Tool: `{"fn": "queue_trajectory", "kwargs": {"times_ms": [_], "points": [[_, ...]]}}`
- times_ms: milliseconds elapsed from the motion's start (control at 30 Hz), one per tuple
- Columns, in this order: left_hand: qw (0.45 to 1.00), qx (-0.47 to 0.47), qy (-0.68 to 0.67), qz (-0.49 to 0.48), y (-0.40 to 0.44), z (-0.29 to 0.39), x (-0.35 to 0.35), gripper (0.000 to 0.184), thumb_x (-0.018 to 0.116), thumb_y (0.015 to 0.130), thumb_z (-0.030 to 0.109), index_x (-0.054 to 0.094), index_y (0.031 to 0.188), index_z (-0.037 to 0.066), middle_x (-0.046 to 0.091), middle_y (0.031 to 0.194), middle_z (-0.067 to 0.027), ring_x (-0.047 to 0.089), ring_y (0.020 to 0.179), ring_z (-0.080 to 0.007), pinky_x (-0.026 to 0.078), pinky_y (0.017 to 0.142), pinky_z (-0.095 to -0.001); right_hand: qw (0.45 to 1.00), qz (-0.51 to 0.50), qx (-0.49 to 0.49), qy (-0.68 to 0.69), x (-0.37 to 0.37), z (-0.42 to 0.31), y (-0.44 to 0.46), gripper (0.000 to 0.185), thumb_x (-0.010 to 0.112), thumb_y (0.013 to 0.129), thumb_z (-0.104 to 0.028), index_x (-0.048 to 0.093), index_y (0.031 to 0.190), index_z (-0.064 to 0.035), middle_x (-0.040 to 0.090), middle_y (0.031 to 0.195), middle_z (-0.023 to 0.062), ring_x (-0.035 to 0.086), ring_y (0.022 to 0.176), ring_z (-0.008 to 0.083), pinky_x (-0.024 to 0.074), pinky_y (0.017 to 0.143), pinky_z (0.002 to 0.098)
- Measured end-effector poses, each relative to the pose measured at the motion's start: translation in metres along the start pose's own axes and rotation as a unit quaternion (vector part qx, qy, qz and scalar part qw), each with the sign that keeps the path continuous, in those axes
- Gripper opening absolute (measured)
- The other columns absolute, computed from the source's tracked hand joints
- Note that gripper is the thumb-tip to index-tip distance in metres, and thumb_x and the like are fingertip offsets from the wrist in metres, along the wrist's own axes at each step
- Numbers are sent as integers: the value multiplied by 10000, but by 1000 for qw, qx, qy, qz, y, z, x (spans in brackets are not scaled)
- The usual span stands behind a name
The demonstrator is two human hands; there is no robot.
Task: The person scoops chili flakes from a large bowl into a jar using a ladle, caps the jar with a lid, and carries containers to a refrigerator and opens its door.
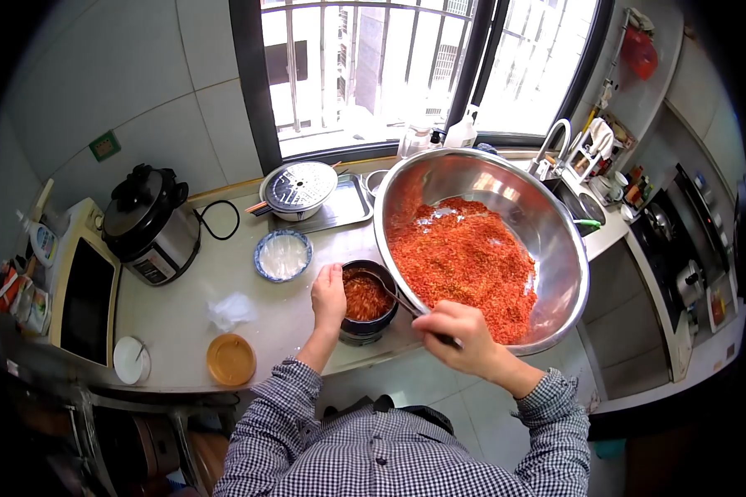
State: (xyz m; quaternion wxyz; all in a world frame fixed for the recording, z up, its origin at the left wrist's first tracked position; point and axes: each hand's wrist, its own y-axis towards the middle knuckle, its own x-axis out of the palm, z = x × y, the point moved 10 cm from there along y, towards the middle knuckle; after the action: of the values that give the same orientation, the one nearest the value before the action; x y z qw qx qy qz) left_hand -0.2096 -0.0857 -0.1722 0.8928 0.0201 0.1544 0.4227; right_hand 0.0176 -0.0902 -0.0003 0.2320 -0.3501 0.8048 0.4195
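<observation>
My left hand (pixel 329 302) is closed against the left side of a small dark pot (pixel 388 318), thumb and fingers near its rim. Inside the pot lies a red, wet chopped mixture (pixel 363 296). My right hand (pixel 462 338) grips the dark handle of a spoon (pixel 404 304). Its shaft slants down to the left into the pot; the spoon's head is hidden in the mixture. Just beyond my right hand, a large steel basin (pixel 555 248) holds a broad heap of finely chopped red chili (pixel 472 269).
Left on the counter are a patterned bowl (pixel 262 257) with clear plastic, a crumpled plastic bag (pixel 232 311), an orange lid (pixel 231 360) and a white cup (pixel 130 361). Behind stand a pressure cooker (pixel 153 240) and a lidded pot (pixel 300 189) by a metal tray (pixel 348 211).
</observation>
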Motion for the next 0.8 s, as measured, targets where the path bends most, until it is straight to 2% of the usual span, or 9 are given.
{"fn": "queue_trajectory", "kwargs": {"times_ms": [100, 200, 233, 300, 367, 467, 633, 733, 800], "points": [[1000, 12, 4, 3, 0, 1, -1, 324, 437, 935, 288, 614, 976, 19, 614, 793, -208, 592, 749, -338, 446, 685, -388, 992, -8, -92, -90, -2, -32, 1, 172, 628, 674, 2, 630, 837, -55, 489, 628, 64, 514, 542, 210, 426, 488, 320], [1000, 10, 10, -1, 0, 2, 0, 325, 433, 936, 284, 613, 980, 17, 616, 808, -209, 596, 763, -339, 448, 694, -386, 995, 21, -65, -66, -18, -33, 2, 206, 631, 657, 15, 628, 853, -48, 484, 628, 74, 506, 525, 221, 422, 479, 308], [1000, 7, 12, -5, 0, 2, 0, 326, 432, 936, 283, 612, 980, 15, 618, 815, -209, 597, 769, -339, 449, 698, -385, 998, 20, -35, -43, -21, -25, 1, 190, 644, 685, 5, 623, 871, -27, 528, 651, 60, 528, 548, 161, 416, 473, 281], [1000, 8, -5, -9, 0, 0, 2, 326, 429, 937, 281, 613, 979, 15, 622, 829, -205, 595, 778, -340, 449, 707, -383, 987, 61, 114, 94, -20, 9, -4, 156, 647, 727, -23, 619, 879, -6, 568, 690, 42, 539, 580, 113, 409, 474, 259], [1000, 7, -13, -11, 1, -1, 2, 326, 426, 937, 278, 614, 979, 15, 626, 839, -201, 595, 787, -339, 448, 716, -382, 937, 83, 258, 221, -9, 44, -13, 122, 632, 803, -87, 614, 874, 11, 612, 730, 13, 537, 603, 38, 389, 460, 202], [1000, 5, -8, -9, 2, -1, 2, 325, 425, 937, 276, 615, 978, 16, 629, 846, -196, 596, 795, -334, 447, 725, -380, 870, 89, 391, 287, 6, 80, -22, 88, 599, 819, -86, 614, 853, -6, 599, 683, 5, 522, 541, 38, 379, 440, 175], [1000, -1, -6, -19, 1, 1, 3, 322, 429, 936, 275, 613, 980, 14, 629, 848, -195, 598, 802, -327, 448, 729, -375, 875, 80, 389, 276, 15, 96, -13, 103, 595, 794, -97, 620, 852, -17, 580, 631, 1, 504, 521, 32, 371, 438, 167], [1000, -1, -19, -17, 0, 1, 2, 320, 431, 937, 274, 612, 980, 14, 628, 842, -192, 596, 793, -328, 448, 723, -374, 899, 81, 339, 266, 10, 82, -2, 114, 601, 786, -105, 633, 846, -14, 566, 617, -12, 495, 524, 36, 373, 458, 184], [1000, -5, -14, -21, 0, 0, 3, 320, 431, 938, 276, 611, 980, 15, 627, 842, -194, 594, 790, -330, 448, 721, -374, 937, 94, 278, 192, 0, 70, 5, 102, 597, 774, -75, 632, 831, 2, 568, 618, -4, 494, 546, 36, 377, 482, 197]]}}
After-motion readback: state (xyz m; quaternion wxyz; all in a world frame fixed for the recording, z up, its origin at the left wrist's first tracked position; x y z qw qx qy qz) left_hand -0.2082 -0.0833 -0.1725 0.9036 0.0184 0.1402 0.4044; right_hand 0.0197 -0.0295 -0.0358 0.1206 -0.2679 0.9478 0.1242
